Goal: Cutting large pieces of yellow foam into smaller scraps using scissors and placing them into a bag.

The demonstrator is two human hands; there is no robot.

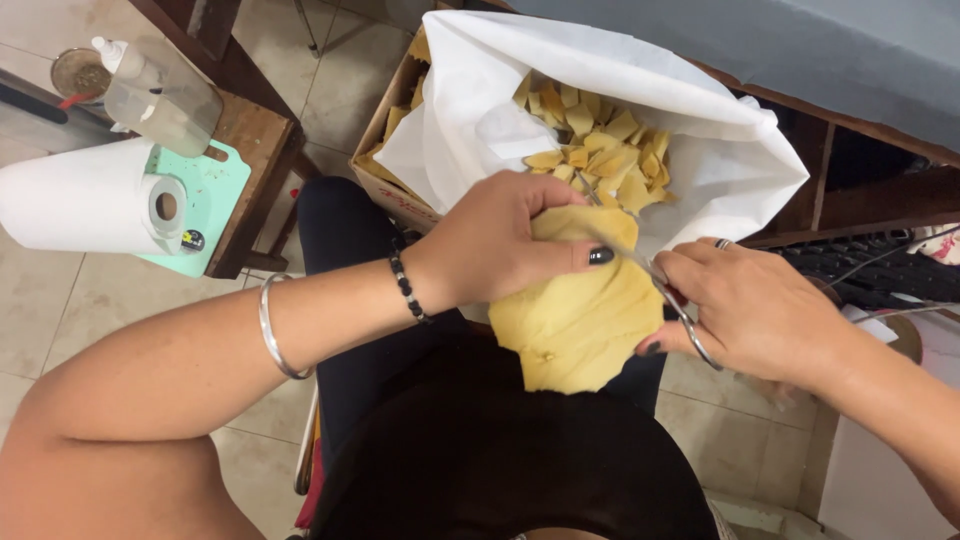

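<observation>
Paper towel roll (85, 208) on mint board (215, 200); clear pump bottle (160, 95) on wooden table (262, 140).

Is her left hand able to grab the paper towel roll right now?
Probably not right away. The left hand is busy holding the yellow sheet for the scissors. The paper towel roll lies off to her left, with nothing blocking it.

Left hand (500, 245) reaches across body, fingers curled, thumb pinching down. Right hand (755, 310) just beside it, fingers bent closed, knuckles up. Both forearms bare, angled inward.
</observation>
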